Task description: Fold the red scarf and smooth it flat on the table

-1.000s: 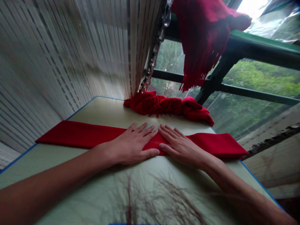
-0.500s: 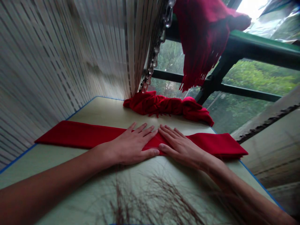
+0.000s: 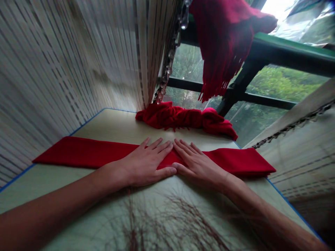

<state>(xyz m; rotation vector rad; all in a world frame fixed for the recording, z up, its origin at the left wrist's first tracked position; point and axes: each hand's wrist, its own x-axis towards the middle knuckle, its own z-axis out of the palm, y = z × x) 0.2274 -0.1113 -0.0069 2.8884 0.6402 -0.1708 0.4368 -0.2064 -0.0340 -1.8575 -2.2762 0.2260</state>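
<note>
0 grip: left hand (image 3: 143, 168) and right hand (image 3: 197, 164) lie flat on folded red cloth (image 3: 86, 152); thumbs slightly closer now, folds unchanged, likely pressing.

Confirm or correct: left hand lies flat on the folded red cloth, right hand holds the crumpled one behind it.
The right hand isn't holding the crumpled red cloth: the head view shows it flat on the folded red cloth, beside the left hand.
</note>
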